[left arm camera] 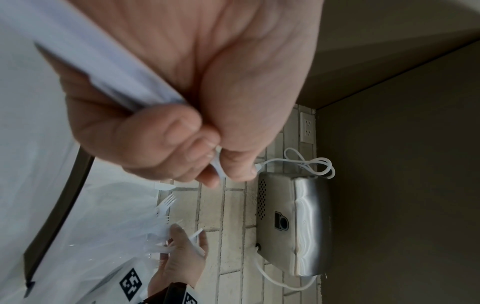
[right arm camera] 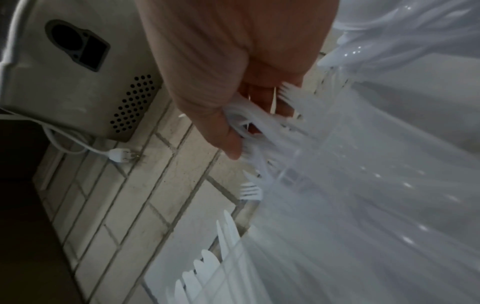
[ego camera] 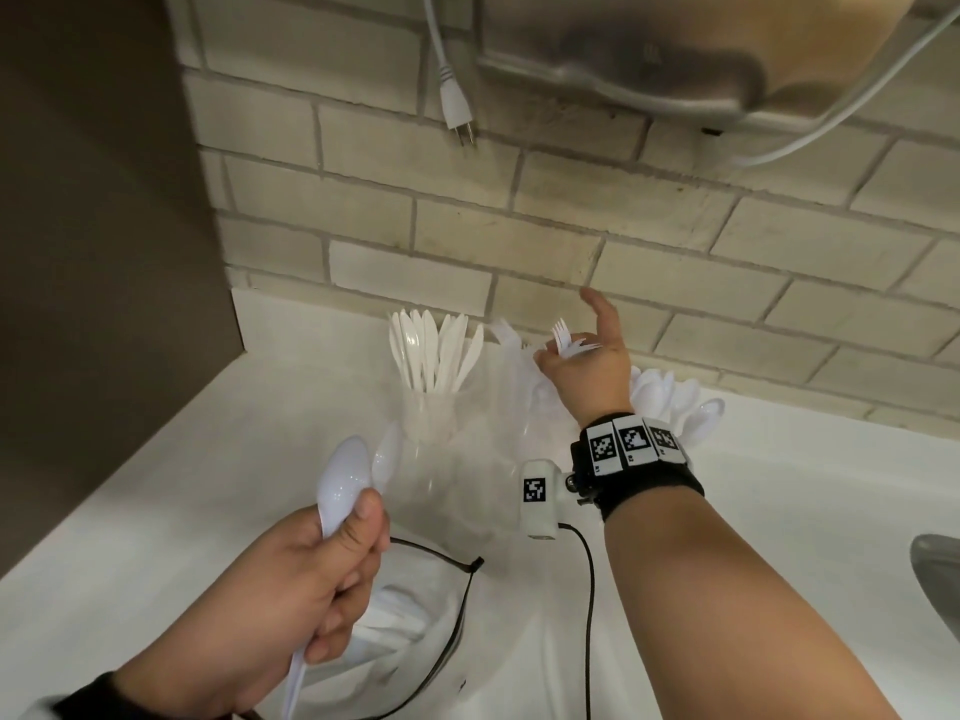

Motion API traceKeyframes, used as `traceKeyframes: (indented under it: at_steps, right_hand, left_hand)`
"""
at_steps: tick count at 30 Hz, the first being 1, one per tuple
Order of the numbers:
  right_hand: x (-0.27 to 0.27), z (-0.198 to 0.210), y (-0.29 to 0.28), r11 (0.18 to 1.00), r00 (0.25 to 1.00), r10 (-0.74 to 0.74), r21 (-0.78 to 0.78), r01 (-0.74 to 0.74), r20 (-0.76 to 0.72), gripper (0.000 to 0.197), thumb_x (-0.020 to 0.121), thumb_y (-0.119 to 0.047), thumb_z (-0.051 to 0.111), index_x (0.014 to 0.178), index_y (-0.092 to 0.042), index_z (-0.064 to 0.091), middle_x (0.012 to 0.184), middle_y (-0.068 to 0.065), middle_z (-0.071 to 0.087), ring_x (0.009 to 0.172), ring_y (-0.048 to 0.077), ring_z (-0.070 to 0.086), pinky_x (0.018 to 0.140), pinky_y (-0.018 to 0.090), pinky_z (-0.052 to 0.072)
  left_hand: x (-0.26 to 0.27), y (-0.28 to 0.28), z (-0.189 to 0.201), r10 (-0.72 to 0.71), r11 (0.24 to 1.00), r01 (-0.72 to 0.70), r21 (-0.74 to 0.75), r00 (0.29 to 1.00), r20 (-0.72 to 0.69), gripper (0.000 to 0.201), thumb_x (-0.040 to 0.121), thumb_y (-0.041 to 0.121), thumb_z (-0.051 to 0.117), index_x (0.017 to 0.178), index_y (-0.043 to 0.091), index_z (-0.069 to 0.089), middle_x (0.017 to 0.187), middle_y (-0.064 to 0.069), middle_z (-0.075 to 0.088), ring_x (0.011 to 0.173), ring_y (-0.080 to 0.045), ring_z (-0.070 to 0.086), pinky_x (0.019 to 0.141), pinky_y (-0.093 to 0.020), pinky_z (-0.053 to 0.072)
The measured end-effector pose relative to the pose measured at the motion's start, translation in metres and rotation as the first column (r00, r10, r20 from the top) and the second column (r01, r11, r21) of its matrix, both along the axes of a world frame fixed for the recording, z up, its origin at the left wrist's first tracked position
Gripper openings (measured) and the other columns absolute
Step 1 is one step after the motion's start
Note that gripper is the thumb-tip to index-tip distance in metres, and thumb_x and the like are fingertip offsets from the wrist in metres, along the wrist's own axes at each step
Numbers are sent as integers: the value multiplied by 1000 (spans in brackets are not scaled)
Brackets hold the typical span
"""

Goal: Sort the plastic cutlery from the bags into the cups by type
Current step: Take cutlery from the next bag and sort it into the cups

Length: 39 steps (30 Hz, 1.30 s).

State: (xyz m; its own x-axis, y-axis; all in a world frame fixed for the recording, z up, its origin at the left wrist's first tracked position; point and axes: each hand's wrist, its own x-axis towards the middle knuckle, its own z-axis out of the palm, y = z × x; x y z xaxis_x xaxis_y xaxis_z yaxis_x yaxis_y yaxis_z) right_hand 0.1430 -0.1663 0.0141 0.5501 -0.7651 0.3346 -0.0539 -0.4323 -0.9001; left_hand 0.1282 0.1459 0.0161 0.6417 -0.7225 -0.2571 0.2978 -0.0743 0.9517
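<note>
Left hand (ego camera: 291,579): near left, raised above the table (ego camera: 156,511), fingers curled round the handles of 2 white plastic spoons (ego camera: 345,485), bowls pointing up and away.

Bag (ego camera: 415,631): clear plastic with a dark drawstring rim, lying on the table just right of the left hand; white cutlery shows inside, type not clear.

Knife cup (ego camera: 431,418): clear cup, far centre-left against the wall, holding a bunch of white knives (ego camera: 431,350) standing upright, blades up.

Fork cup (ego camera: 514,407): clear cup just right of the knife cup, largely hidden behind the right hand; fork tines show at its rim in the right wrist view.

Right hand (ego camera: 587,366): reaching far over the fork cup, fingers closed round a bundle of white forks (ego camera: 563,340), tines up, index finger lifted toward the wall.

Spoon cup: the vessel itself hidden by the right wrist; a cluster of white spoon bowls (ego camera: 680,407) shows far right of it, near the wall.

Other: tiled wall (ego camera: 519,226); metal appliance (ego camera: 675,54) mounted above, with a white cord and loose plug (ego camera: 457,109) hanging down.
</note>
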Motion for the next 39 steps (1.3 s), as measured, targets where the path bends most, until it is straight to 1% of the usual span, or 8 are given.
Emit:
traceKeyframes:
  at_steps: [6, 12, 18, 22, 26, 29, 34, 39]
  right_hand:
    - [5, -6, 1, 1000, 986, 24, -11, -26, -166, 62, 70, -10, 80, 125, -24, 55, 85, -11, 58, 73, 8, 58, 61, 11, 45]
    - [6, 0, 7, 998, 999, -35, -54, 36, 21, 67, 67, -16, 85, 122, -31, 49, 105, -6, 61, 94, 8, 58, 79, 18, 47]
    - [6, -10, 0, 975, 910, -122, -222, 35, -396, 52, 61, -46, 86, 101, -21, 65, 133, -5, 46, 128, 16, 40, 107, 29, 35]
    - [2, 0, -2, 985, 988, -76, -161, 53, -138, 63, 65, -28, 87, 119, -20, 56, 128, -7, 44, 109, 6, 45, 90, 13, 34]
    - [5, -13, -5, 981, 963, -67, -195, 15, -261, 12, 89, -16, 65, 100, -14, 69, 127, 2, 60, 120, 17, 54, 84, 10, 31]
    - [3, -19, -5, 983, 967, 21, -173, -66, -253, 18, 93, -6, 56, 102, -10, 71, 130, 3, 61, 133, 13, 45, 95, 8, 28]
    - [-17, 10, -17, 988, 993, -110, -118, 103, -54, 32, 88, 6, 49, 98, -16, 71, 101, 3, 69, 94, 15, 63, 79, 9, 48]
    - [-28, 24, -32, 971, 797, -191, -229, 68, -573, 20, 86, -6, 52, 91, -8, 71, 98, 9, 71, 92, 29, 67, 86, 40, 55]
  left_hand:
    - [-2, 0, 0, 3, 1000, -3, -7, 1000, -5, 53, 56, 68, 64, 63, 16, 56, 59, -3, 29, 41, -12, 24, 38, -19, 26]
    - [-2, 1, 2, 4, 1000, -4, -17, 1000, 2, 46, 58, 66, 61, 56, 21, 54, 57, -1, 29, 40, -11, 24, 38, -19, 25]
    - [-5, -1, 3, -8, 1000, 8, -21, 1000, 10, 44, 61, 65, 60, 55, 22, 54, 56, 0, 29, 40, -11, 24, 39, -19, 26]
    - [-4, -1, 2, -3, 1000, 3, -14, 1000, 6, 49, 61, 66, 61, 60, 17, 52, 57, -1, 29, 40, -11, 24, 38, -19, 26]
    - [-4, -2, 1, 4, 1000, -4, -10, 1000, -9, 52, 59, 66, 61, 65, 14, 53, 58, -1, 29, 40, -12, 24, 37, -19, 27]
    - [-5, -3, 0, 5, 1000, -5, -13, 1000, -9, 52, 59, 65, 62, 65, 15, 55, 57, -1, 31, 40, -12, 25, 37, -19, 27]
    - [-4, 0, 1, 16, 1000, -17, -19, 1000, -22, 51, 59, 65, 62, 65, 15, 55, 57, -2, 30, 40, -12, 24, 37, -19, 27]
    - [-6, -1, -1, 7, 1000, -8, -19, 1000, -28, 52, 59, 65, 62, 66, 14, 54, 59, -2, 30, 40, -11, 25, 37, -18, 26]
